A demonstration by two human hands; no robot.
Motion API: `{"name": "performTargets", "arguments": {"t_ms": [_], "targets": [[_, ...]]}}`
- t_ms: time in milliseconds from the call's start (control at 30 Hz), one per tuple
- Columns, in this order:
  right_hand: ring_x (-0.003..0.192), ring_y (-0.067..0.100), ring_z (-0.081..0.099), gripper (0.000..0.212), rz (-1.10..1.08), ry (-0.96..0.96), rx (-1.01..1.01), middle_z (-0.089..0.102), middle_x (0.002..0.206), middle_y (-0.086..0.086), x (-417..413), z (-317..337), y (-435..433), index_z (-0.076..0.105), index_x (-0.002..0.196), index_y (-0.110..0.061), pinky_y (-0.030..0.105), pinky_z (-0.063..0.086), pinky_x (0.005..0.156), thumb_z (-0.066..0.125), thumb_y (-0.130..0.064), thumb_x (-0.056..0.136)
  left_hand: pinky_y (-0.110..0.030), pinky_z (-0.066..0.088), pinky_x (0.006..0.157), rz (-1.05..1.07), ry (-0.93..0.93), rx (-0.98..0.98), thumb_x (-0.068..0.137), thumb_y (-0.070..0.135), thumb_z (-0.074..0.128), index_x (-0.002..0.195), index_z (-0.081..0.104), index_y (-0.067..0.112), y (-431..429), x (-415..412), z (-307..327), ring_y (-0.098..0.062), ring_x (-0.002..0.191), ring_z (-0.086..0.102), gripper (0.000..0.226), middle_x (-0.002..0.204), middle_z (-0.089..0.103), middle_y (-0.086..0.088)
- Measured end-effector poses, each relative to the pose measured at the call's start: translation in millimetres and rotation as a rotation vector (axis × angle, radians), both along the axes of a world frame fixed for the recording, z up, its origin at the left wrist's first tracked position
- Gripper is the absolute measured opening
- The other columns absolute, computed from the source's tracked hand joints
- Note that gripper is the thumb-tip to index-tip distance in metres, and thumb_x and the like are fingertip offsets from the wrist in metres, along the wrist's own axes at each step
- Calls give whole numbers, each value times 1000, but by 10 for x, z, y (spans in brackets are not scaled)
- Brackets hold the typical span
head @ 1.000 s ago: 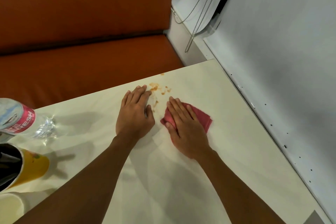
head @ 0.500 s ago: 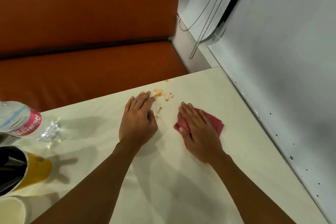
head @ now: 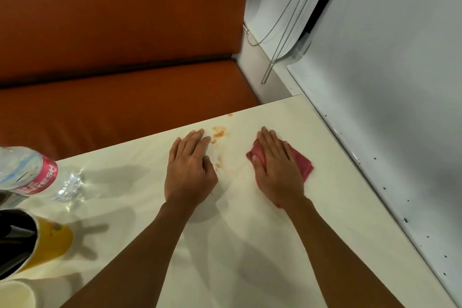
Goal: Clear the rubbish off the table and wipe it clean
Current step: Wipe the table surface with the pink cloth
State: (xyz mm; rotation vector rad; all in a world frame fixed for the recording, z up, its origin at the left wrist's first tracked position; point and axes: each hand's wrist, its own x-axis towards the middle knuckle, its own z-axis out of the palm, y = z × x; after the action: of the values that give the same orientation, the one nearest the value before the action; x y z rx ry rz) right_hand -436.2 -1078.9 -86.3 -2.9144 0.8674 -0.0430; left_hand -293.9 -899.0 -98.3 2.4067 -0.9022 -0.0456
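Right grip (head: 277,172) presses flat-fingered on the cloth (head: 303,169), left grip (head: 190,172) lies flat and empty on the table (head: 225,257); stains (head: 220,132), bottle (head: 32,172) and yellow cup (head: 53,242) not yet cleared.

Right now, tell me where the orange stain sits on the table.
In the head view the orange stain lies near the far edge of the table, just right of the left hand and left of the pink cloth under the right hand.
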Motion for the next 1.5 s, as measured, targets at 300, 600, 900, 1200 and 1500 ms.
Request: {"name": "performTargets", "arguments": {"t_ms": [300, 600, 900, 1200, 1500], "targets": [[162, 14, 5, 64, 230, -14, 12, 12, 175, -7, 279, -19, 388, 17, 168, -25, 39, 9, 132, 20, -56, 112, -54, 26, 128, -12, -58, -9, 97, 30, 46, 147, 60, 18, 32, -10, -1, -25, 152, 40, 53, 160, 49, -4], [163, 25, 0, 72, -105, 2, -13, 2, 176, 3, 939, 9, 278, 5, 169, -19, 45, 4, 132, 7, -56, 107, -50, 21, 130, 14, -78, -10, 97, 29, 47, 147, 60, 19, 31, -10, -19, -24, 153, 39, 52, 161, 48, -3], [163, 24, 5, 72, -263, -26, 8, 8, 176, 3, 912, 2, -131, 7, 168, -18, 44, 7, 132, 12, -56, 108, -51, 23, 129, 43, -62, -44, 96, 27, 48, 145, 62, 16, 10, -6, -10, -25, 151, 42, 52, 159, 51, -4], [162, 9, 0, 65, 196, 11, 14, 8, 176, -10, 370, -1, -129, 12, 169, -28, 42, 11, 132, 12, -57, 110, -54, 26, 128, 42, -57, -51, 96, 25, 49, 145, 62, 14, 18, -3, -22, -26, 150, 43, 52, 158, 52, -6], [161, 13, -8, 65, 326, 38, -7, 1, 176, -6, 723, 9, 218, 6, 169, -26, 41, 5, 132, 14, -55, 111, -52, 23, 129, 38, -6, -27, 96, 26, 45, 146, 61, 15, 49, 2, -14, -24, 152, 40, 54, 159, 50, -4]]}}
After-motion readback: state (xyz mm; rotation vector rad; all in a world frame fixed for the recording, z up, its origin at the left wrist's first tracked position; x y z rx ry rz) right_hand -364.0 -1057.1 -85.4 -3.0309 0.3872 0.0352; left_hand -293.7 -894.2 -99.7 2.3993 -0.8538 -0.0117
